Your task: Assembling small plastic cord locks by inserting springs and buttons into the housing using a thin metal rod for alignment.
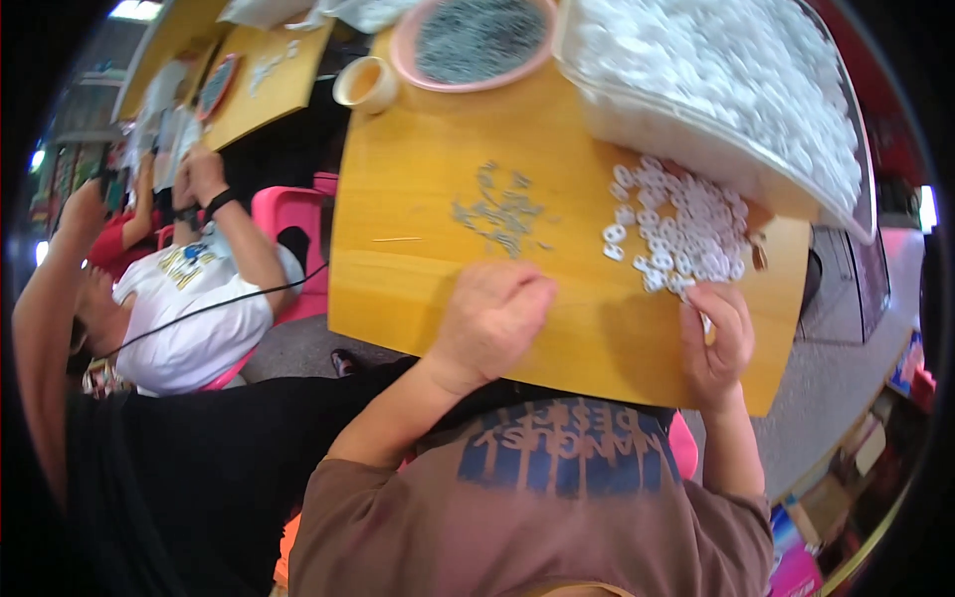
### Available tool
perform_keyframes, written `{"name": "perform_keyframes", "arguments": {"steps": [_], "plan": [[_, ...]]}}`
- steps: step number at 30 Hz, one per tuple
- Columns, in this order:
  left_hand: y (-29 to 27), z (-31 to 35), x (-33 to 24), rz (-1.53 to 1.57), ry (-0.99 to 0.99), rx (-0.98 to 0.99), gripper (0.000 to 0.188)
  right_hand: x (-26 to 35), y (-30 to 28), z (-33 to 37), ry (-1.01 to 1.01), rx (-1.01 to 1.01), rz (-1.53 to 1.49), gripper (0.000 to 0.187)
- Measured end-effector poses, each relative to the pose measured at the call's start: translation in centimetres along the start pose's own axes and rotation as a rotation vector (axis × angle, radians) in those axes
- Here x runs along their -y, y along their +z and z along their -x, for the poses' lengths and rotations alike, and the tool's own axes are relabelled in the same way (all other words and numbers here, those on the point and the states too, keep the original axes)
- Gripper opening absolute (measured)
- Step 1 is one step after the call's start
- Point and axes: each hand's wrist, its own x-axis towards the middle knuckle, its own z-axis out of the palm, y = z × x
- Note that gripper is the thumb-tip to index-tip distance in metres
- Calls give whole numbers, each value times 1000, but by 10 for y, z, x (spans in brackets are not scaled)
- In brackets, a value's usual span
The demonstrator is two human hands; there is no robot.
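My left hand (492,323) is closed above the near edge of the yellow wooden table (393,179), fingers curled inward, so anything in them is hidden. Just beyond it lies a loose scatter of small grey metal pins (509,227). My right hand (720,343) is at the near side of a heap of small white two-holed plastic pieces (696,229). Thumb and forefinger pinch there, with a bit of a white plastic piece (707,323) showing between them. A thin wooden stick (397,239) lies on the table to the left of the pins.
A large white tub (657,114) heaped with white pieces stands at the far right. At the back are a pink bowl (402,62) of grey pins and a paper cup (366,86). On the left a co-worker in a white shirt (194,313) sits close, near a pink chair (288,214).
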Motion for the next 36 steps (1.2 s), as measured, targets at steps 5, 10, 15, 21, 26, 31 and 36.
{"name": "perform_keyframes", "arguments": {"steps": [5, 10, 15, 21, 26, 31, 36], "plan": [[-3, -1, 12, -106, -71, -33, 20, 4, 6, -8, -75, 13, -40, 21], [-14, -13, 25, -132, -118, -53, 18, 8, 10, -5, -111, 173, -37, 25], [-15, -33, 41, -187, -159, -72, 15, 9, 21, -1, -183, 230, 23, 31], [-8, -45, 45, -165, -121, 43, 13, 1, 31, 3, -281, 244, 157, 32], [2, -37, 35, -110, -63, 51, 16, -6, 30, 1, -213, 212, 85, 34], [10, -37, 29, -124, -33, 117, 15, -10, 32, 5, -254, 192, 121, 35], [13, -37, 30, -157, -9, 136, 16, -7, 35, 6, -238, 208, 197, 28]]}}
